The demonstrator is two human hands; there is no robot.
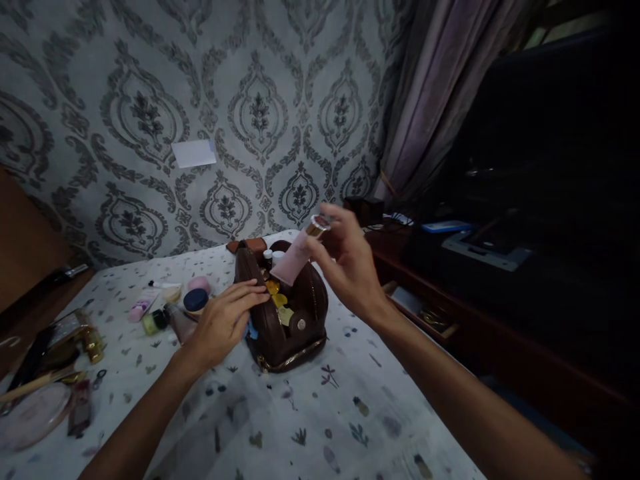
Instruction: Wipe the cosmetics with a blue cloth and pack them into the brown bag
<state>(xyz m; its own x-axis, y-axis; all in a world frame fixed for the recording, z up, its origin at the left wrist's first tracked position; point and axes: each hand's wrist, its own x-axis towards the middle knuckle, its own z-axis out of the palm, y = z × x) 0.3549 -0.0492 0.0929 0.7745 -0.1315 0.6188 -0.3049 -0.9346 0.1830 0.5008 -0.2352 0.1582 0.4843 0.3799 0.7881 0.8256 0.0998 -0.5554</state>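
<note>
Near the middle of the frame, a dark brown bag [273, 343] stands unzipped on a white printed cloth [280, 433], its mouth wide. The right hand [350, 263], right of centre, has its thumb and fingers closed around the capped end of a pink tube [291, 262]. The tube is tilted, its shiny cap [318, 227] up to the right and its flat end down to the left, over the bag's opening; whether that end touches anything inside cannot be told. The left hand [227, 320], left of centre, lies with its fingers nearly straight and close together on the bag's left edge; its thumb is hidden, so whether it grips the edge is unclear. Inside the bag are yellow pieces [277, 299] and, farther back, a small white-capped bottle [269, 257]. Just left of the left hand sit a navy-lidded jar [195, 301] and a green jar [155, 323], with a lilac-and-white tube [143, 305] beyond. A round, flat, pale pink case [37, 417] lies at the lower left, and an open drawer [447, 331] shows right of centre.
</note>
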